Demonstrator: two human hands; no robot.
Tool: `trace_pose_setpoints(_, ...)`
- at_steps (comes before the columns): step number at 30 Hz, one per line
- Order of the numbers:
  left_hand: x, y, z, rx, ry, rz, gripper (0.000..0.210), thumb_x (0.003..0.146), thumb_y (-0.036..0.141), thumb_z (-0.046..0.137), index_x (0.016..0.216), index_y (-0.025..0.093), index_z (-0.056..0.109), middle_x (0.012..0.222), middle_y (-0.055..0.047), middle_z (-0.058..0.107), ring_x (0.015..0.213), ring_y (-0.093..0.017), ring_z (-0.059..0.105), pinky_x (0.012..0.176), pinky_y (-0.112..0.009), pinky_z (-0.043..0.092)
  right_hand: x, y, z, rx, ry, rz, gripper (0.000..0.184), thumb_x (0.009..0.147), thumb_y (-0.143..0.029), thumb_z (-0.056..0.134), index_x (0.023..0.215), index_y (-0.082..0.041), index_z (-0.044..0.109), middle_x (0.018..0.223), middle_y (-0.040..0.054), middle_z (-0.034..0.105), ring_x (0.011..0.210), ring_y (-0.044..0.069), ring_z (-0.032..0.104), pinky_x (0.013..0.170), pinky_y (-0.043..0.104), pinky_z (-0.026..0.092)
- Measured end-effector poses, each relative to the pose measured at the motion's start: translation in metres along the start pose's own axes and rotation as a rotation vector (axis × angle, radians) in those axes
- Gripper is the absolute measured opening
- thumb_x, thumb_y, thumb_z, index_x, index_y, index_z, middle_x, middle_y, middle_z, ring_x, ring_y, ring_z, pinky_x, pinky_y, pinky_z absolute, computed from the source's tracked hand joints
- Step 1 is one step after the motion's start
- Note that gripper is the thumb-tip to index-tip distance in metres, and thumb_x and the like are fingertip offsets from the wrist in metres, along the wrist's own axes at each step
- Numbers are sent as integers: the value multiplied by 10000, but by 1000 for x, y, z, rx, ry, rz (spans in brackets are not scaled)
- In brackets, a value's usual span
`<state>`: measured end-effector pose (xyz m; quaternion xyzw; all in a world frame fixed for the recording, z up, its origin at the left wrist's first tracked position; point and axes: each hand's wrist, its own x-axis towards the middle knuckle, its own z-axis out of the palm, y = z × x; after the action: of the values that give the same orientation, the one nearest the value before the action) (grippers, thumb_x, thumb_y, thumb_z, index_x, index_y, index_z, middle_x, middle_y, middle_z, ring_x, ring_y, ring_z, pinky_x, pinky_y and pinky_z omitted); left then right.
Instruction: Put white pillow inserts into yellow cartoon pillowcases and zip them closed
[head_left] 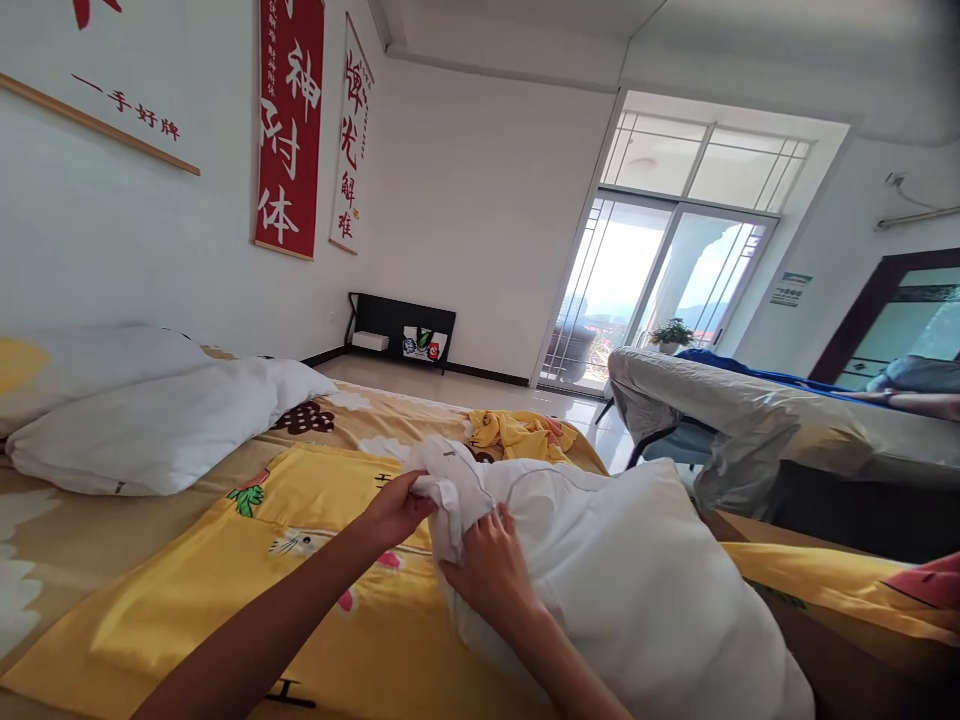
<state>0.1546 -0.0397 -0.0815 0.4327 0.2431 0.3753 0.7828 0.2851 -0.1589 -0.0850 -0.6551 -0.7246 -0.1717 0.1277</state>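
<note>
A plump white pillow (630,570) lies on the bed in front of me, its far left corner bunched up. My left hand (401,508) pinches the gathered white cloth at that corner. Close beside it, my right hand (495,570) grips the pillow's edge, thumb and fingers bent into the fabric. Under my forearms a yellow pillowcase (300,560) with a cartoon cat print is spread flat on the bed. Part of that print is hidden by my arms and the pillow.
Two white pillows (157,430) rest against the left wall. A crumpled yellow cloth (521,436) lies at the bed's far edge. More yellow fabric (840,585) is at the right. Beyond stand a plastic-covered table (750,400), a chair (675,440) and a low black shelf (401,330).
</note>
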Motion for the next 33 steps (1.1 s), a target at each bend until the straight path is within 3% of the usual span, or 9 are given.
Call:
trace_pose_setpoints(2, -4, 14, -2, 7, -27, -47, 133, 816, 275, 608, 845, 149, 579, 705, -32, 667, 591, -124, 639, 577, -202, 516, 7, 6, 5, -56, -4, 79, 149, 763, -191, 588, 850, -129, 692, 896, 168, 685, 969, 312, 594, 938, 439, 374)
trace_pose_setpoints(6, -23, 30, -39, 385, -177, 30, 333, 804, 460, 624, 951, 167, 567, 871, -113, 715, 688, -223, 695, 565, -276, 514, 30, 41, -18, -7, 133, 229, 222, 722, -60, 491, 849, -171, 636, 904, 94, 681, 855, 223, 611, 732, 302, 389)
trace_pose_setpoints(10, -46, -5, -98, 1207, -243, 132, 407, 822, 464, 572, 1111, 179, 584, 1172, -149, 660, 1083, -279, 622, 907, -393, 485, 57, 72, -60, -47, 102, 329, 192, 750, -96, 470, 831, -174, 625, 843, 71, 681, 781, 202, 619, 599, 269, 308)
trace_pose_setpoints(13, -58, -40, -126, 1566, -325, 144, 605, 837, 354, 552, 1399, 188, 404, 1495, -153, 373, 1384, -306, 334, 1123, -472, 274, 72, 75, -82, -197, -6, 280, 205, 759, -87, 467, 817, -154, 651, 861, 101, 688, 830, 221, 635, 631, 277, 328)
trace_pose_setpoints(17, -62, -56, -134, 1682, -312, 216, 534, 869, 362, 538, 1376, 225, 444, 1451, -122, 437, 1354, -296, 370, 1117, -462, 279, 85, 64, -97, -360, -137, 211, 271, 806, -69, 427, 873, -137, 681, 917, 129, 691, 869, 232, 653, 673, 285, 382)
trace_pose_setpoints(22, -47, -42, -128, 1657, -304, 213, 343, 800, 342, 625, 1096, 170, 618, 1199, -144, 593, 1149, -313, 528, 1000, -435, 391, 112, 39, -112, -419, -137, 213, 331, 853, -68, 362, 945, -113, 677, 937, 165, 684, 900, 287, 663, 691, 332, 435)
trace_pose_setpoints(25, -40, -35, -123, 1603, -352, 147, 242, 828, 348, 572, 946, 148, 643, 974, -112, 672, 955, -267, 618, 862, -356, 469, 128, 11, -89, -333, -238, 155, 359, 870, -60, 350, 1064, -76, 651, 1013, 222, 670, 989, 311, 645, 752, 361, 454)
trace_pose_setpoints(28, -41, -32, -121, 1525, -401, 92, 283, 886, 316, 434, 788, 152, 642, 716, -34, 659, 658, -169, 626, 606, -231, 471, 129, -24, -34, -238, -414, 26, 291, 856, -66, 443, 1039, -89, 668, 998, 194, 692, 964, 270, 662, 752, 321, 472)
trace_pose_setpoints(33, -42, -33, -135, 1401, -327, 63, 189, 732, 153, 482, 750, 153, 670, 718, 3, 666, 679, -180, 628, 563, -214, 457, 110, -57, 54, -168, -600, -149, 178, 870, -198, 588, 1010, -127, 672, 1041, 84, 708, 938, 197, 664, 827, 361, 512)
